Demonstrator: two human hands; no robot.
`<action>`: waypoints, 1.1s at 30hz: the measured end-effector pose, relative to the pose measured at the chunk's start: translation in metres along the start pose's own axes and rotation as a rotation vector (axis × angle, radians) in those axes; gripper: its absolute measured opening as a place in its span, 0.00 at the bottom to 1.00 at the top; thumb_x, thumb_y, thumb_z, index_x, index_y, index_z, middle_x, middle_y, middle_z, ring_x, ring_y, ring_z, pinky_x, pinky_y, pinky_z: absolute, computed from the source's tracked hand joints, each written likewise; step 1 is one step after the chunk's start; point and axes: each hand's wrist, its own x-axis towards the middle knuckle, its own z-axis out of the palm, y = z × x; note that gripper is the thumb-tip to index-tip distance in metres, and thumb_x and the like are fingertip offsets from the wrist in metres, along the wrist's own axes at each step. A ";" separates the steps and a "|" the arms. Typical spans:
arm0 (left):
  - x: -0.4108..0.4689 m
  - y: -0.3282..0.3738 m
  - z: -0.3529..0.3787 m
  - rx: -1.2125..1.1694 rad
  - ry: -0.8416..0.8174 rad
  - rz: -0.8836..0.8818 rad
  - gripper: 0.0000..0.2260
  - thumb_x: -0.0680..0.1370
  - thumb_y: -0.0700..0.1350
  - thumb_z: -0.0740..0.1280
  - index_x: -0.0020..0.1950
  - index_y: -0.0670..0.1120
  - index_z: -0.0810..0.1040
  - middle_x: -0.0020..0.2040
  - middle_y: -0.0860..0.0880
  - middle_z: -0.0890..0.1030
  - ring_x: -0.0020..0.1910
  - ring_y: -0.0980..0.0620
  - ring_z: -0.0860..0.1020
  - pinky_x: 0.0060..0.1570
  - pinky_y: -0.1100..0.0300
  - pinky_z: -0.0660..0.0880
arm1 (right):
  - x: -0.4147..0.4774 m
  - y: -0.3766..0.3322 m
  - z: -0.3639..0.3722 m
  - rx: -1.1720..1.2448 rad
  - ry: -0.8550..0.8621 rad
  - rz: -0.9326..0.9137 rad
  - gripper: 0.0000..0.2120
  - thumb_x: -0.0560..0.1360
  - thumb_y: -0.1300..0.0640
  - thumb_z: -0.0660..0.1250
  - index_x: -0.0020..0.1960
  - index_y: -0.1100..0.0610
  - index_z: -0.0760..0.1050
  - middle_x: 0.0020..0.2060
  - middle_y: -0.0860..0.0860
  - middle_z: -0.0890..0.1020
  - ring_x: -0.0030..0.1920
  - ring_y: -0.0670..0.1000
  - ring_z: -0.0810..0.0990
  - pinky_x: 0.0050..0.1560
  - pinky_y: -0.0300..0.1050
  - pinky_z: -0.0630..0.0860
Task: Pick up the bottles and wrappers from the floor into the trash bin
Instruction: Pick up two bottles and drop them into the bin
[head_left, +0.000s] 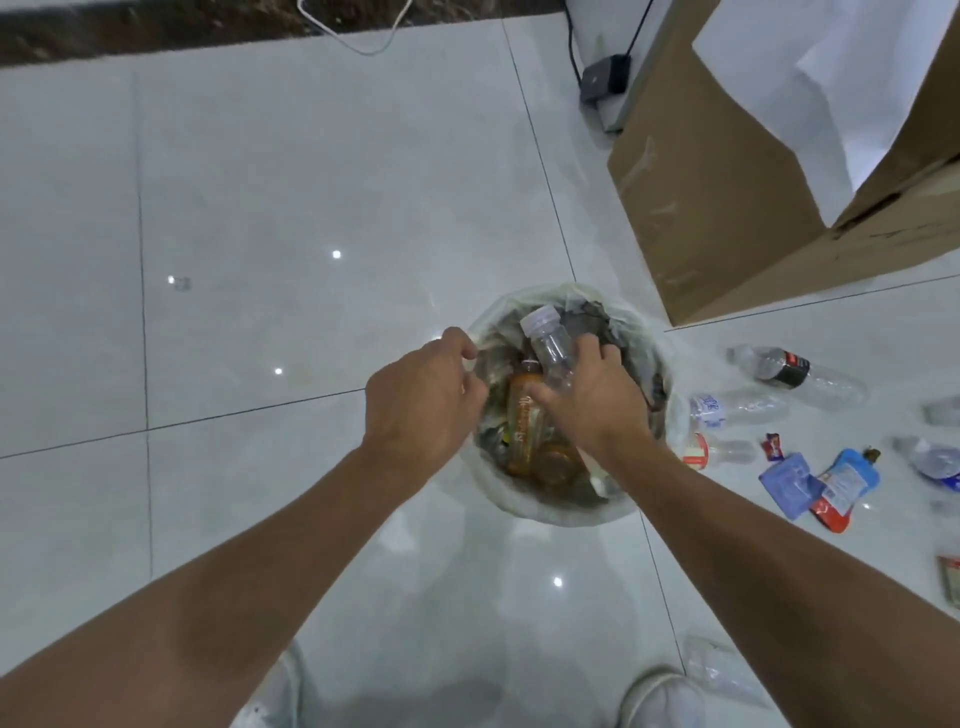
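A round trash bin (524, 506) lined with a clear bag stands on the tiled floor. Inside lie an orange-brown bottle (524, 421) and other rubbish. My right hand (592, 400) holds a clear plastic bottle (548, 340) with a pale cap over the bin's mouth. My left hand (423, 400) is at the bin's left rim, fingers curled on the bag's edge. To the right on the floor lie a dark-labelled bottle (789, 369), two clear bottles (727, 408), a blue and red pouch (844, 488), a blue wrapper (789, 483) and a small red wrapper (772, 447).
A large cardboard box (727, 208) stands behind the bin at the right, with a black adapter (605, 78) and cable behind it. More clear bottles (935, 460) lie at the far right edge. A crumpled clear plastic piece (717, 670) lies beside my right shoe (660, 699).
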 end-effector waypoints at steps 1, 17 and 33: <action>-0.001 -0.003 0.001 -0.015 0.012 0.001 0.09 0.77 0.50 0.60 0.56 0.54 0.73 0.42 0.55 0.82 0.38 0.51 0.79 0.36 0.60 0.69 | 0.008 -0.007 0.008 -0.007 -0.019 0.016 0.32 0.70 0.37 0.70 0.63 0.55 0.63 0.58 0.56 0.71 0.56 0.59 0.77 0.53 0.55 0.78; -0.009 -0.044 0.035 0.044 -0.005 0.016 0.06 0.76 0.47 0.62 0.52 0.51 0.74 0.46 0.54 0.79 0.43 0.51 0.77 0.38 0.56 0.74 | 0.023 -0.004 0.081 -0.060 -0.139 0.135 0.31 0.76 0.49 0.64 0.73 0.58 0.57 0.68 0.60 0.68 0.66 0.65 0.70 0.66 0.58 0.70; -0.001 0.043 0.054 0.354 0.041 0.180 0.08 0.75 0.48 0.65 0.49 0.44 0.75 0.45 0.43 0.76 0.43 0.44 0.73 0.36 0.55 0.64 | -0.035 0.095 -0.019 -0.272 0.104 -0.069 0.21 0.76 0.44 0.58 0.64 0.56 0.68 0.57 0.56 0.73 0.57 0.57 0.72 0.57 0.54 0.68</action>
